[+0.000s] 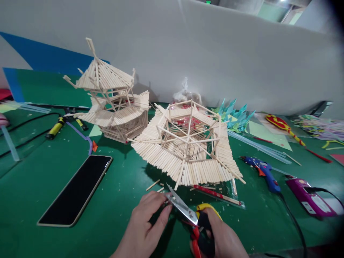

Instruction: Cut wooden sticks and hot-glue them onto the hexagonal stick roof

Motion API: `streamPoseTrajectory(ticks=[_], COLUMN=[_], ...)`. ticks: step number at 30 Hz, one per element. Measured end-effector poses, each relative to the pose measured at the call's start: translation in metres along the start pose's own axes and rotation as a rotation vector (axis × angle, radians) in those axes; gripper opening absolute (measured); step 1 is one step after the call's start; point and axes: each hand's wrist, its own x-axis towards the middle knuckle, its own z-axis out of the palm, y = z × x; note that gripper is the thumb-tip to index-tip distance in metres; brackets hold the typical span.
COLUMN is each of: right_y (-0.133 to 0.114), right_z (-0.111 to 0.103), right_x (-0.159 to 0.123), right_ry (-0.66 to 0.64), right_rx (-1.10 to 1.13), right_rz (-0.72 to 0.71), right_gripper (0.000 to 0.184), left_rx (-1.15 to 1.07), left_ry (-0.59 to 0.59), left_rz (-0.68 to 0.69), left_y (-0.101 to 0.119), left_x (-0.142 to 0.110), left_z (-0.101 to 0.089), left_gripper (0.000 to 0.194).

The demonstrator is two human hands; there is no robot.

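Observation:
My right hand (221, 233) grips a pair of scissors (186, 211) with red, black and yellow handles, its blades parted and pointing up and left. Close to the blade tips, my left hand (147, 222) is pinched, and whatever sits between its thumb and forefinger is too small to make out. Just beyond both hands stands a pavilion-like model of thin wooden sticks (188, 150), open at the top, with a slatted skirt roof. Below its front edge lie a few loose sticks (153, 185) and a red-marked plastic sleeve with sticks (215, 193).
A taller stick pagoda (107, 104) stands at back left. A phone (76, 191) lies at left, near a yellow-black tool (56, 128). On the right are a blue glue gun (262, 172) with its cable, a purple device (309, 199) and clear glue sticks (258, 145). Teal paper leaves (233, 113) sit behind.

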Motion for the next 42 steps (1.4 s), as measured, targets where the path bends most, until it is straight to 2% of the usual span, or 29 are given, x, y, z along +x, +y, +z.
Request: streamPoseTrajectory(ticks=[6,12,17,24,31,36,42], right_y=[-0.001,-0.009,-0.020,-0.018,-0.021,-0.011,-0.007], right_z=[0.003,-0.004,-0.013,-0.010,-0.008,0.001,0.004], right_x=[0.002,-0.002,-0.008,-0.011,-0.008,-0.002,-0.001], right_ry=[-0.036,-0.056,-0.025,0.022,-0.034,-0.118,-0.088], right_rx=[0.068,0.163,0.106,0.103,0.062,0.090,-0.030], right_rz=[0.084,0.092,0.025,-0.044,0.031,0.105,0.078], right_gripper=[0.037,0.035,0.043,0.042,0.042,0.035,0.034], left_rx=[-0.103,-0.152,-0.158,-0.159,-0.126,-0.088,-0.044], left_ry=[0.096,0.130,0.150,0.160,0.194,0.205,0.225], left_rz=[0.076,0.161,0.203,0.251,0.297,0.350,0.369], left_y=[0.013,0.015,0.010,0.008,0.010,0.014,0.013], left_x=[0.006,0.006,0.000,0.000,0.004,0.007,0.004], left_z=[-0.003,-0.005,-0.004,-0.004,-0.006,-0.009,-0.011], left_gripper=[0.013,0.018,0.025,0.034,0.031,0.026,0.029])
